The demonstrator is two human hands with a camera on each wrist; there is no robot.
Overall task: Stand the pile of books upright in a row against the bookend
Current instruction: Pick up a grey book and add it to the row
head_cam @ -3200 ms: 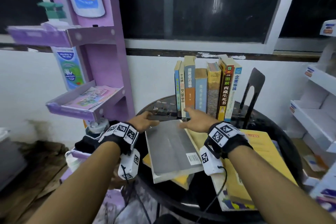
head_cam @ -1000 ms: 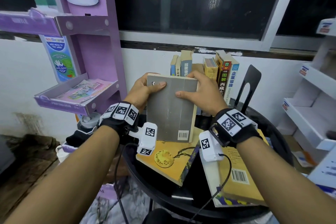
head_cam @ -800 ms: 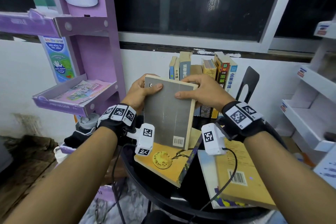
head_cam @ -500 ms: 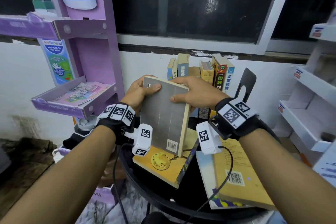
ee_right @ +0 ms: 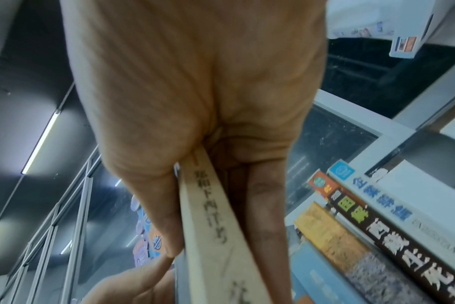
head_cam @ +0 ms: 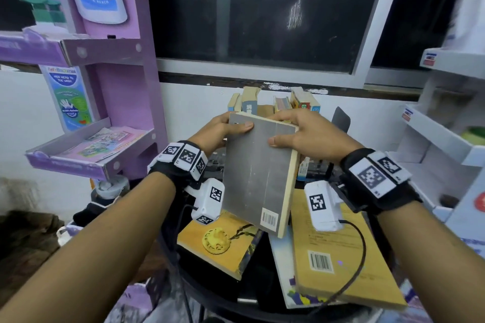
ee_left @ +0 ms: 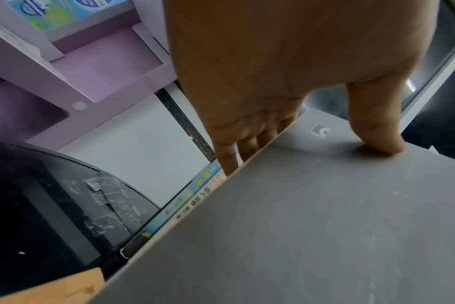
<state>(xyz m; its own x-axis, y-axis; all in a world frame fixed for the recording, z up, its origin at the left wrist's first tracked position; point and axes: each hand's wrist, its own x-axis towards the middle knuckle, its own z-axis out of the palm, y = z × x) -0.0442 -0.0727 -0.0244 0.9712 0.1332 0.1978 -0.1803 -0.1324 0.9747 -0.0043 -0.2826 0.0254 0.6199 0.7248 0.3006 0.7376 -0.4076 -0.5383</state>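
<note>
Both hands hold a grey-covered book [head_cam: 258, 176] tilted upright above the round black table [head_cam: 210, 294]. My left hand [head_cam: 223, 130] grips its top left corner, thumb on the cover [ee_left: 312, 216] and fingers behind. My right hand [head_cam: 301, 134] pinches the top right edge along the cream spine [ee_right: 208, 216]. Behind it a row of upright books [head_cam: 273, 103] stands against the black bookend [head_cam: 340, 120]; their spines [ee_right: 377, 236] show in the right wrist view. Two books lie flat below: a yellow one [head_cam: 223, 241] and a tan one [head_cam: 338, 257].
A purple cardboard display shelf [head_cam: 91, 149] stands at the left, close to the table. White shelving [head_cam: 446, 144] is at the right. A white wall and a dark window [head_cam: 262, 8] are behind the row.
The grey book was lifted off the flat pile and tipped up. Over the last second it has swung so its spine edge turns toward me, still held by both hands.
</note>
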